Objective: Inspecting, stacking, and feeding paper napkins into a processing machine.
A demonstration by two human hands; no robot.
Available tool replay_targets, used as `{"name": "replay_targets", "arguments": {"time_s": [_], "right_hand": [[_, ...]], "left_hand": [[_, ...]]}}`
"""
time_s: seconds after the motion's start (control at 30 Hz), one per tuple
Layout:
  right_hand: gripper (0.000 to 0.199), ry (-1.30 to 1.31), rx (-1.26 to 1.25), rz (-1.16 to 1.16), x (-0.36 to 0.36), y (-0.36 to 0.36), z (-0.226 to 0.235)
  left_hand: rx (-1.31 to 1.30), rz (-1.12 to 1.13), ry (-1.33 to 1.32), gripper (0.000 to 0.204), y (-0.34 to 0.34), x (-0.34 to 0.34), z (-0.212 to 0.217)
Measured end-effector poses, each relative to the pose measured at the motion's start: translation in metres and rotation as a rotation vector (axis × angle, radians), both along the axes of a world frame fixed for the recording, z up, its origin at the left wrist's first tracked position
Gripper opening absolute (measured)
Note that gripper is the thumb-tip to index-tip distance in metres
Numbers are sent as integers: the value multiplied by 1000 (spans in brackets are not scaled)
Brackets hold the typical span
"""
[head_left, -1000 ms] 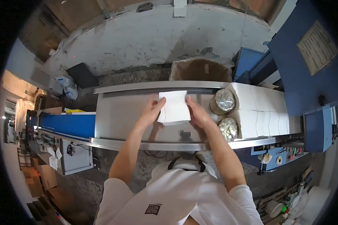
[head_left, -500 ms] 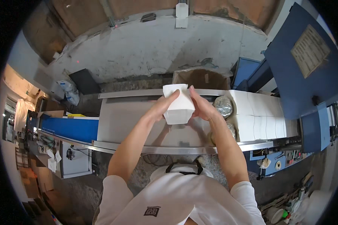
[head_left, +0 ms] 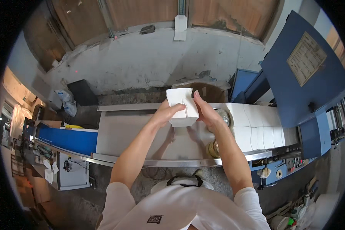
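Between my hands, above the metal worktable, is a stack of white folded paper, like napkins or tissues. My left hand grips its left side, thumb bent across the top face and fingers mostly hidden. On the right side my right hand presses against it, thumb pointing up along the edge and fingers partly behind. Thin lines of loose or parted sheets show near my left thumb. Beside my right forearm stand rows of similar white paper stacks, with two rounded shiny weights at their near end.
A blue machine cabinet stands at the right end, its panel tilted over the table. Behind the table is an open cardboard box. A blue surface continues at left. The metal rail borders the table's near edge.
My left thumb has slid lower across the stack's top face, and the stack's top is tilted differently. The whole view has shifted so the table sits lower in it.
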State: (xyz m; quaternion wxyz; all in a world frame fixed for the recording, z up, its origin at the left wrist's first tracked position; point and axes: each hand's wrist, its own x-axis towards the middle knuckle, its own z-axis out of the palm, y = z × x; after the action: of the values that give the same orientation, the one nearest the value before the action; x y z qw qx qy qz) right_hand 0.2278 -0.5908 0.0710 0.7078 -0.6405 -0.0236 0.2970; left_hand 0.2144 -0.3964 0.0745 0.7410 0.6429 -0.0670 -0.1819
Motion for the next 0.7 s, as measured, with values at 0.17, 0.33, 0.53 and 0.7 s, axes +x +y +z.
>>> {"name": "replay_targets", "arguments": {"time_s": [0.17,0.33,0.53,0.7], "right_hand": [[84,-66,-24,-15,15,-6,6],[74,-99,-71,-20,17,-6,27],[67,-195,-188,-64,24,-7,37],[59,-202,-215,-120,50,-15,15]], "left_hand": [[39,18,-49,52,-8,13,18],[127,23,-119,47,-12,24,30],[199,116,-152,41,-20,43,27],[234,184,-191,38,-23,73,3]]}}
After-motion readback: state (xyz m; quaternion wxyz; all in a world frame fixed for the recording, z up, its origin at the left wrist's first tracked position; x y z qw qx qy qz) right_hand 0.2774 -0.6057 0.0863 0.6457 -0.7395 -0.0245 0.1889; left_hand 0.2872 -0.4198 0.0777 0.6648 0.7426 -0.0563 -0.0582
